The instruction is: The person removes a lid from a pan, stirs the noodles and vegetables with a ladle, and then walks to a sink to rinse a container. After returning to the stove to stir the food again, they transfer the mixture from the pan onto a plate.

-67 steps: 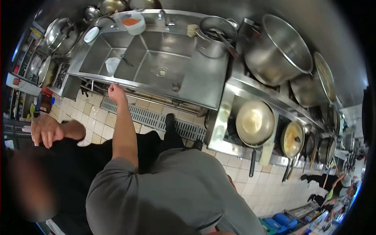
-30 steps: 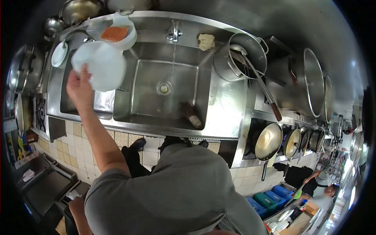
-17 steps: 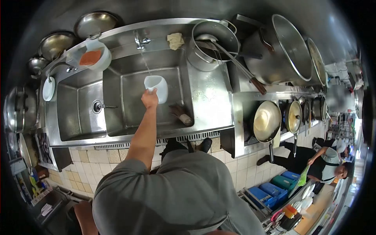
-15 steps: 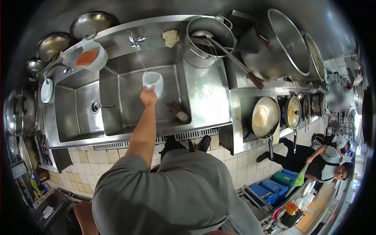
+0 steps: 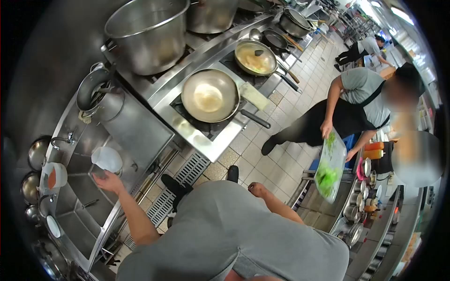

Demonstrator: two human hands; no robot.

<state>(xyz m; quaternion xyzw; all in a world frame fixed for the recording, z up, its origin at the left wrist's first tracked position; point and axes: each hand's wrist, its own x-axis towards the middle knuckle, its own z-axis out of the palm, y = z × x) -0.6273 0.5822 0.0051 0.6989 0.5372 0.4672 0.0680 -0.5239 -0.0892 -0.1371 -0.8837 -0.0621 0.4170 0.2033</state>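
Note:
My left hand (image 5: 108, 181) reaches over the sink (image 5: 75, 187), its fingers apart. Right beside it is a white plastic jug (image 5: 107, 158), inside the sink basin. Whether any fingertip still touches the jug is hard to make out. My right hand (image 5: 257, 189) hangs low by my body at the right, fingers curled in, with nothing visible in it.
A frying pan (image 5: 210, 96) sits on the stove, its handle sticking out over the floor. Beyond it are another pan (image 5: 255, 58) and a large pot (image 5: 147, 40). At my right, a co-worker (image 5: 361, 100) holds a tray (image 5: 333, 152) with green leaves.
My view has swung right toward the stove. My left hand has loosened from its grip on the jug. My right hand has come into view, and the co-worker appears closer.

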